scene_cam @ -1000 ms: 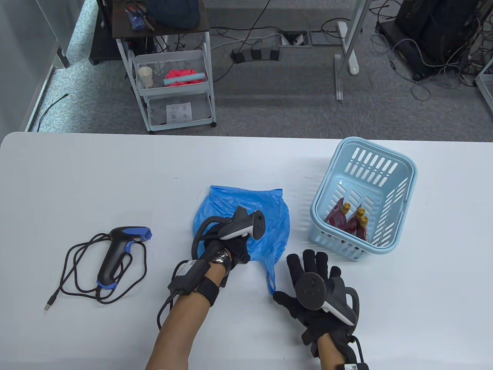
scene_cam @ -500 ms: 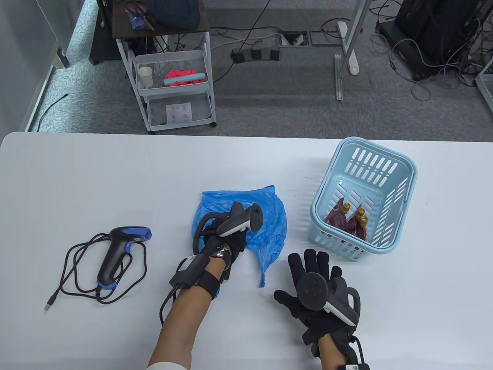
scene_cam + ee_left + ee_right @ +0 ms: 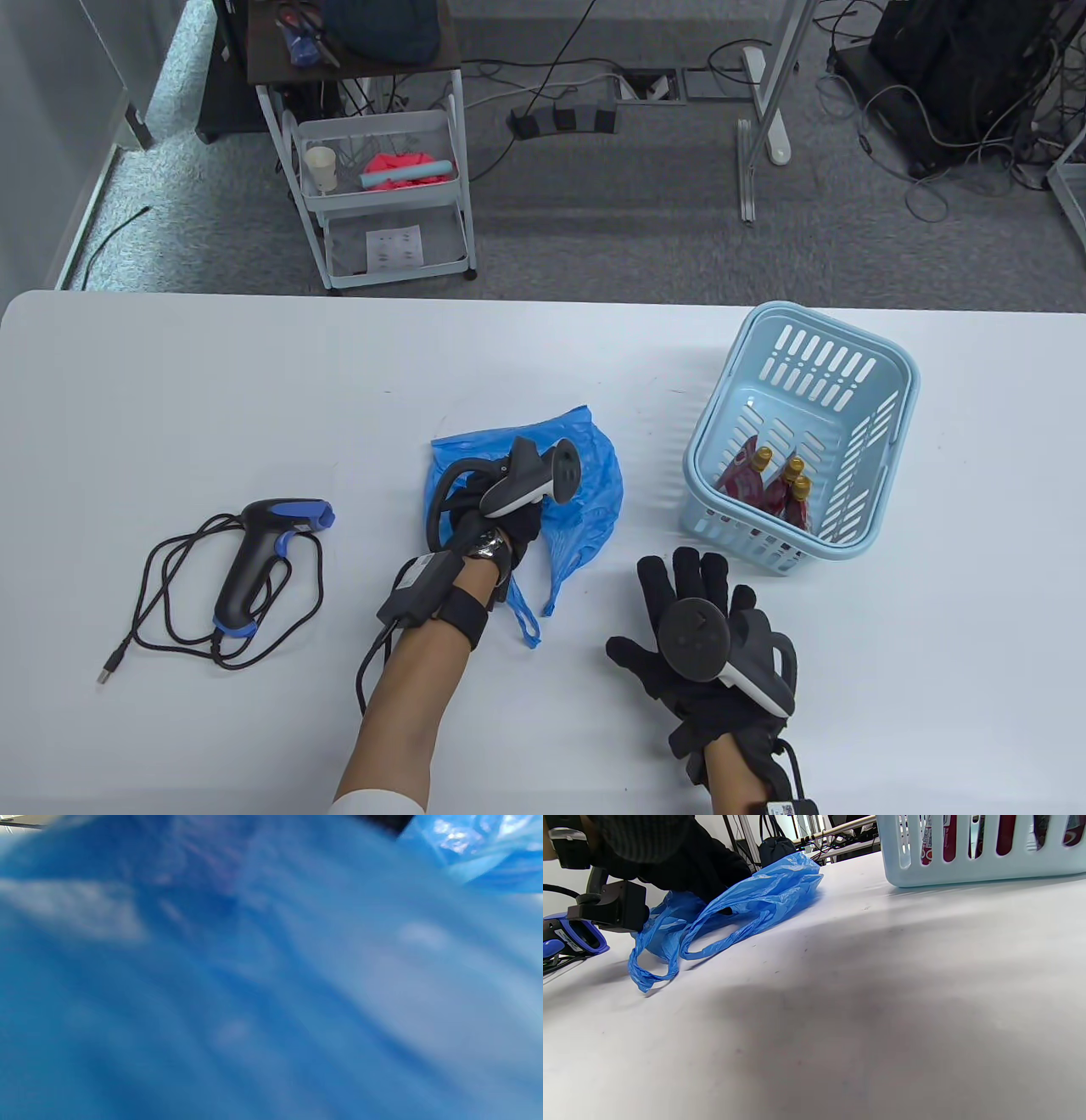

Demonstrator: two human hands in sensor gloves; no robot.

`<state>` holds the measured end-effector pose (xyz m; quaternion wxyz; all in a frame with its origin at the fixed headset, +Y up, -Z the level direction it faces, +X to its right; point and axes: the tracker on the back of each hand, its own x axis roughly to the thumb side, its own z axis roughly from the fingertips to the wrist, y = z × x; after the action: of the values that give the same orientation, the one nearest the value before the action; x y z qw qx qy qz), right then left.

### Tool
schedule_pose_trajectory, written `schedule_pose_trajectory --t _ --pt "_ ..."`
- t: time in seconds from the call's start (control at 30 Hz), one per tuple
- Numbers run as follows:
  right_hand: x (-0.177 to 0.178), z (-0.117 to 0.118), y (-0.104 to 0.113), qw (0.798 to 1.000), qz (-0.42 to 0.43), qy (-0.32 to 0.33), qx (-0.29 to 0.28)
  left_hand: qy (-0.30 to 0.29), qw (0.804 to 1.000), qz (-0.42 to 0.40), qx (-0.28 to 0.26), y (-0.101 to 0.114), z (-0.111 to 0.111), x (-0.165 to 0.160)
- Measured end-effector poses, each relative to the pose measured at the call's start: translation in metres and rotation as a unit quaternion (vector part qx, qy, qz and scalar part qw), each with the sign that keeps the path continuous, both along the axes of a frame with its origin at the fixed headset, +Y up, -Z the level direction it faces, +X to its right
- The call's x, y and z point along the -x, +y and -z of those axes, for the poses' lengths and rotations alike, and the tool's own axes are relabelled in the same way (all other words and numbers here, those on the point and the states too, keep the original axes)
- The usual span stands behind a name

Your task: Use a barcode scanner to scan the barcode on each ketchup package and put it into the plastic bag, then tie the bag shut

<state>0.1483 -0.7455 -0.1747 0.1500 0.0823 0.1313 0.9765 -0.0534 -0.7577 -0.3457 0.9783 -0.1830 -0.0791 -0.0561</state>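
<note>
Left grip (image 3: pixel 496 518) closed on crumpled blue bag (image 3: pixel 585 492), gloved fingers buried in the plastic near the middle of the tabletop (image 3: pixel 212 382), toward the near edge. Two bag handles trailing loose toward the near edge, lying flat. Left wrist view filled with blurred blue plastic (image 3: pixel 271 984), nothing else readable there.

Right grip (image 3: pixel 687 628) lying flat and spread on the tabletop, fingers straight, holding nothing, near the bag's handles but apart from them, close to the near edge.

Beyond the right grip, toward the right edge: light blue basket (image 3: pixel 891 373) with red ketchup packages (image 3: pixel 768 488) with gold caps standing inside, at its near end. Seen through the slots in the right wrist view (image 3: pixel 1001 836).

Toward the left edge, well apart from the bag: black and blue scanner (image 3: pixel 254 560) lying on its side, dark cable (image 3: pixel 170 586) looped around it.
</note>
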Motion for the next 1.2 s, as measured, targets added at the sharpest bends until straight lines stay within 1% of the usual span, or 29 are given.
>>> schedule_pose_trajectory --t 0.27,0.6,0.8,0.93,1.1,1.2 --pt "0.001 0.0 0.0 1.0 -0.001 0.003 0.0 -0.025 0.999 -0.019 -0.04 0.032 -0.009 0.005" --pt "0.0 -0.001 0.001 1.0 0.002 0.002 -0.003 -0.068 0.992 -0.02 -0.103 0.078 -0.033 0.01" --pt "0.0 -0.002 0.002 1.0 0.003 0.003 -0.005 -0.092 0.986 -0.021 -0.14 0.104 -0.054 0.014" --pt "0.0 -0.002 0.002 1.0 0.002 0.003 -0.007 -0.111 0.98 -0.02 -0.164 0.119 -0.073 0.016" --pt "0.001 -0.003 0.002 1.0 -0.002 0.006 -0.007 -0.133 0.973 -0.016 -0.189 0.13 -0.098 0.02" --pt "0.001 -0.003 0.002 1.0 -0.004 0.006 -0.006 -0.14 0.97 -0.015 -0.197 0.132 -0.111 0.023"
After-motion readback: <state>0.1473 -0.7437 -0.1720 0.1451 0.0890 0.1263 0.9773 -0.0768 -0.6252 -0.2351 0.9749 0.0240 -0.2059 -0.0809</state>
